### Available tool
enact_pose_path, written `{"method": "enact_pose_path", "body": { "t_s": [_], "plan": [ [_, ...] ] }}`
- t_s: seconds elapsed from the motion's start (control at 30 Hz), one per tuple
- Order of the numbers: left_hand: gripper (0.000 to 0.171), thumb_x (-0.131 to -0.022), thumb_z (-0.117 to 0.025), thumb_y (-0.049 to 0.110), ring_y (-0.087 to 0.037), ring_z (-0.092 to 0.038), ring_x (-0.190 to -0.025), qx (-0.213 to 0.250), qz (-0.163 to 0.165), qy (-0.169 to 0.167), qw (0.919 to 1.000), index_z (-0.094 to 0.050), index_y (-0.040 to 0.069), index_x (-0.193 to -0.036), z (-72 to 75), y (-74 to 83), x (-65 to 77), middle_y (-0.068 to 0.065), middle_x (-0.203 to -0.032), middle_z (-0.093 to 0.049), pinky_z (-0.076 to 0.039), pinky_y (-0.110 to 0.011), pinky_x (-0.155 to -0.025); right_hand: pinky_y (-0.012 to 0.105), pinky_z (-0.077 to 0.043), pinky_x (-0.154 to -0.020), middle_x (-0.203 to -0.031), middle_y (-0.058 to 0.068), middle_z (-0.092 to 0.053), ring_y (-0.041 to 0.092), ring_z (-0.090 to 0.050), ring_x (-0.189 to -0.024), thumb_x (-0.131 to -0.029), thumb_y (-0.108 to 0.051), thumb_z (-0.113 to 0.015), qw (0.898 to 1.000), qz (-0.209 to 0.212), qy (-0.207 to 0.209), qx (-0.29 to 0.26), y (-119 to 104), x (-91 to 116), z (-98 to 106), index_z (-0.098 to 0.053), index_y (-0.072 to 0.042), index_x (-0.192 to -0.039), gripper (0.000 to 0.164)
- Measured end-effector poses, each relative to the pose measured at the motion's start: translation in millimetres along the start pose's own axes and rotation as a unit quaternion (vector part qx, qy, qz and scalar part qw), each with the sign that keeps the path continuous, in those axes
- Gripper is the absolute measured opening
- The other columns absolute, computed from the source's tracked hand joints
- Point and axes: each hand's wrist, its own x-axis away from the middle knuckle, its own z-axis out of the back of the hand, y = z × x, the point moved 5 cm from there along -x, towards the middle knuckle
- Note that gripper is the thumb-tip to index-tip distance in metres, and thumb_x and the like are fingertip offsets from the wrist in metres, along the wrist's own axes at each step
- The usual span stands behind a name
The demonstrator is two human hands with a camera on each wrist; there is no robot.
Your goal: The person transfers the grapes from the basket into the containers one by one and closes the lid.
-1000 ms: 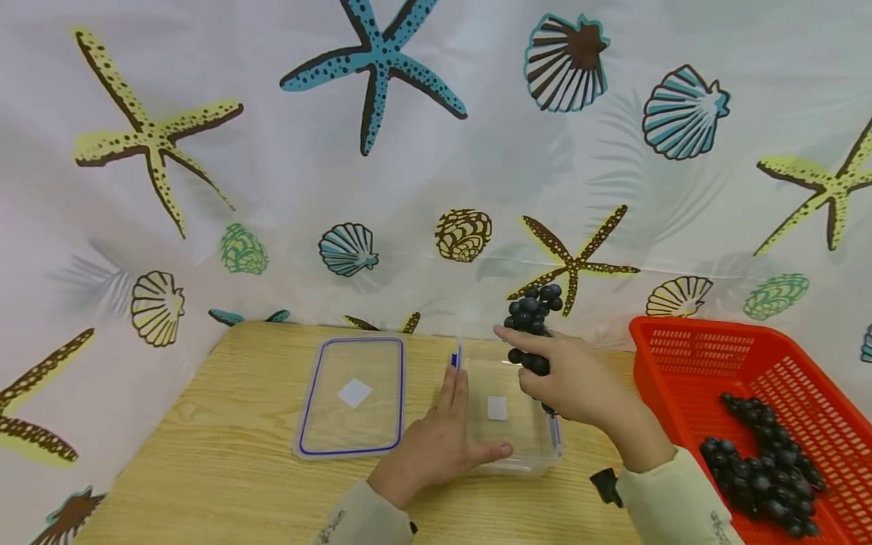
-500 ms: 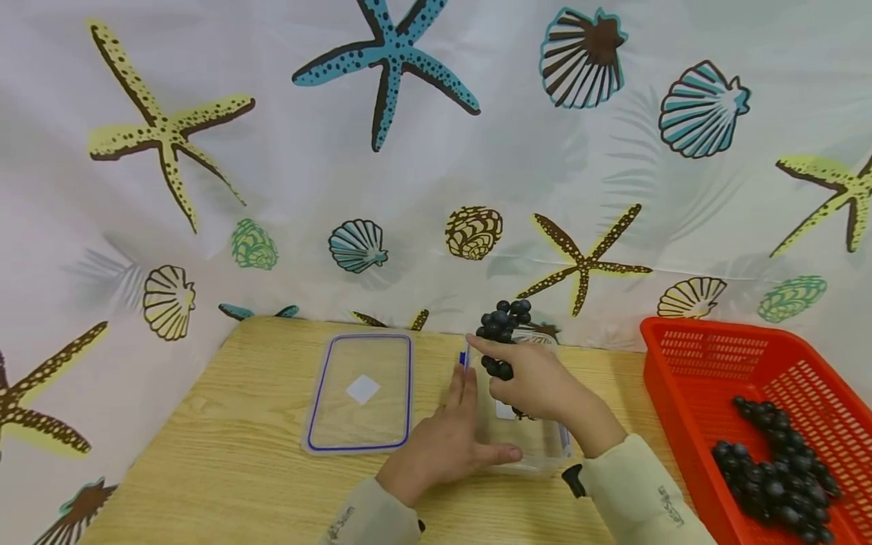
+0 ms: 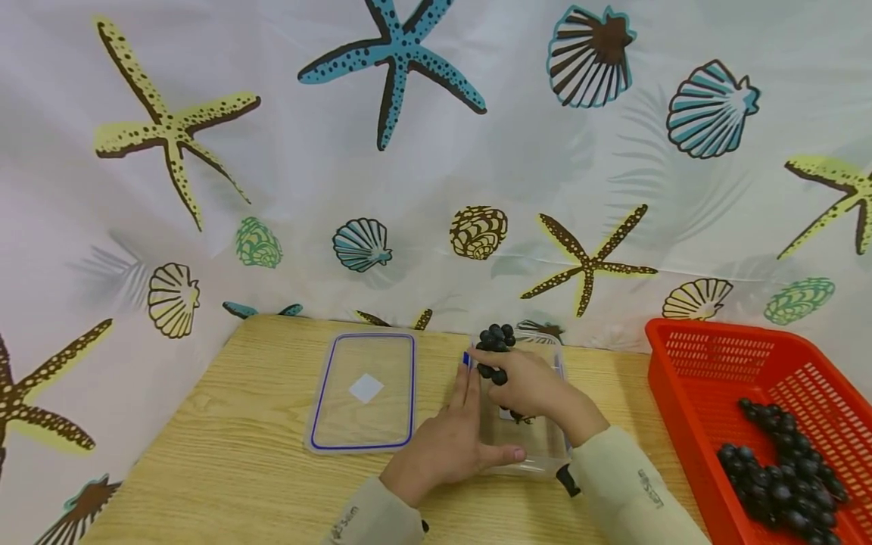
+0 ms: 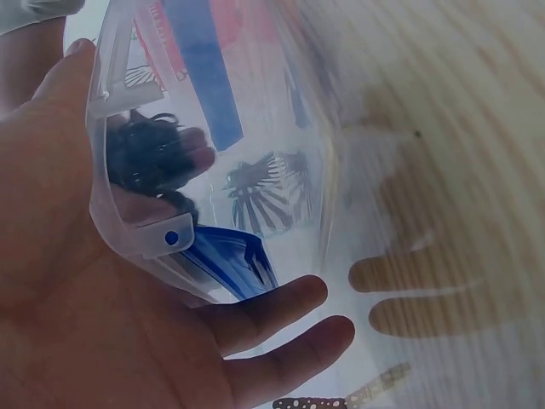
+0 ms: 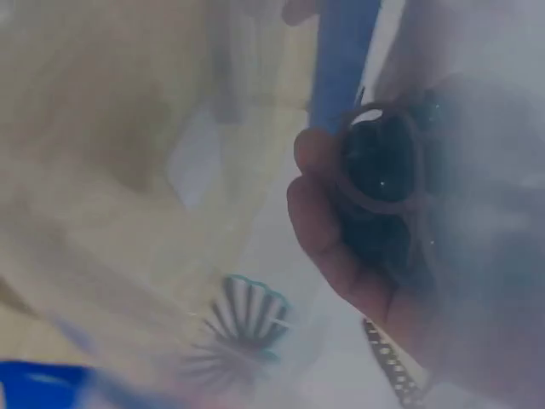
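My right hand grips a bunch of dark grapes over the left part of a clear plastic container. In the left wrist view the grapes show through the container's wall, and the right wrist view has curled fingers around them. My left hand lies along the container's left side, fingers straight against the outside and thumb stretched over the near end. A blue-edged flap of the container hangs beside those fingers. Part of the bunch is hidden behind my right hand.
A clear lid with a blue seal lies flat on the wooden table, left of the container. At the right stands a red basket holding more dark grapes. A patterned cloth hangs behind the table.
My right hand has brought the grapes left and lower, from above the container's far right part to its left part. The left hand keeps its place at the container. The head view has shifted slightly.
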Motion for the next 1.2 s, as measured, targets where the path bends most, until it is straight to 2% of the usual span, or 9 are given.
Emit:
{"method": "enact_pose_path", "body": {
  "t_s": [0.1,0.23,0.4,0.5,0.63,0.73,0.9,1.07,1.2],
  "plan": [
    [0.125,-0.083,-0.063,0.075,-0.049,-0.045,-0.133,-0.002,0.000,0.001,1.0000,0.008,0.009,-0.161,-0.6,0.0,-0.5,-0.012,-0.167,0.014,-0.054,-0.050,-0.081,0.026,-0.034,-0.045,-0.106,0.018,-0.071,0.011,-0.035,-0.040,-0.095,-0.002,-0.060,1.000,-0.001,-0.008,-0.018,7,-3,-4,-0.048,-0.026,-0.153,0.064],
    [0.125,-0.084,-0.063,0.075,-0.050,-0.046,-0.131,-0.004,0.001,0.001,1.0000,0.010,0.010,-0.161,-0.8,0.0,-1.0,-0.012,-0.167,0.015,-0.055,-0.045,-0.073,0.027,-0.035,-0.046,-0.144,0.016,-0.054,0.012,-0.034,-0.041,-0.096,-0.001,-0.060,0.998,-0.003,-0.016,-0.052,14,-4,-7,-0.047,-0.026,-0.154,0.064],
    [0.125,-0.083,-0.064,0.075,-0.052,-0.047,-0.130,0.009,0.007,-0.004,0.9999,0.011,0.012,-0.162,0.1,-0.9,0.2,-0.011,-0.167,0.015,-0.050,-0.036,-0.057,0.027,-0.037,-0.047,-0.152,0.020,-0.045,0.011,-0.036,-0.042,-0.098,-0.001,-0.061,0.997,0.002,-0.018,-0.076,20,-6,-10,-0.042,-0.025,-0.157,0.067],
    [0.125,-0.083,-0.064,0.075,-0.051,-0.047,-0.130,0.012,0.010,-0.004,0.9999,0.010,0.012,-0.162,0.6,-1.0,1.5,-0.010,-0.167,0.015,-0.050,-0.037,-0.058,0.030,-0.041,-0.051,-0.156,0.020,-0.038,0.014,-0.042,-0.046,-0.096,-0.004,-0.065,0.996,0.004,-0.019,-0.089,25,-9,-14,-0.033,-0.026,-0.160,0.075],
    [0.124,-0.083,-0.063,0.075,-0.050,-0.048,-0.130,0.013,0.012,-0.005,0.9998,0.007,0.010,-0.162,0.8,-0.6,3.0,-0.010,-0.167,0.014,-0.052,-0.040,-0.063,0.041,-0.050,-0.077,-0.162,0.019,-0.027,0.032,-0.066,-0.096,-0.092,-0.006,-0.072,0.995,0.003,-0.007,-0.099,33,-14,-16,-0.016,-0.028,-0.164,0.094],
    [0.124,-0.083,-0.063,0.076,-0.050,-0.049,-0.129,0.014,0.015,-0.007,0.9998,0.004,0.009,-0.163,0.3,-0.6,3.8,-0.009,-0.167,0.014,-0.052,-0.042,-0.065,0.053,-0.044,-0.098,-0.163,0.021,-0.021,0.044,-0.043,-0.136,-0.089,-0.003,-0.073,0.995,0.016,0.014,-0.097,36,-15,-13,-0.007,-0.022,-0.165,0.102],
    [0.124,-0.083,-0.062,0.077,-0.050,-0.052,-0.126,0.007,0.017,-0.007,0.9998,0.004,0.009,-0.163,-0.8,-0.7,4.6,-0.010,-0.167,0.013,-0.053,-0.044,-0.067,0.060,-0.037,-0.106,-0.163,0.023,-0.019,0.047,-0.036,-0.139,-0.091,-0.005,-0.073,0.994,0.008,0.030,-0.100,38,-12,-11,-0.007,-0.015,-0.164,0.099],
    [0.124,-0.083,-0.062,0.077,-0.048,-0.053,-0.125,0.004,0.017,-0.006,0.9998,0.004,0.008,-0.163,-1.6,-0.6,3.9,-0.011,-0.167,0.013,-0.052,-0.042,-0.065,0.062,-0.031,-0.109,-0.161,0.028,-0.024,0.048,-0.030,-0.143,-0.093,-0.010,-0.071,0.998,-0.004,0.042,-0.053,30,-1,-6,-0.012,-0.007,-0.163,0.091],
    [0.125,-0.082,-0.062,0.078,-0.047,-0.053,-0.125,-0.004,0.018,-0.004,0.9998,0.004,0.008,-0.162,-1.0,-0.5,3.2,-0.011,-0.167,0.013,-0.051,-0.040,-0.062,0.059,-0.041,-0.102,-0.148,0.033,-0.042,0.046,-0.048,-0.130,-0.092,-0.011,-0.073,0.999,-0.018,0.020,0.024,18,12,-3,-0.031,-0.003,-0.158,0.079]
  ]
}}
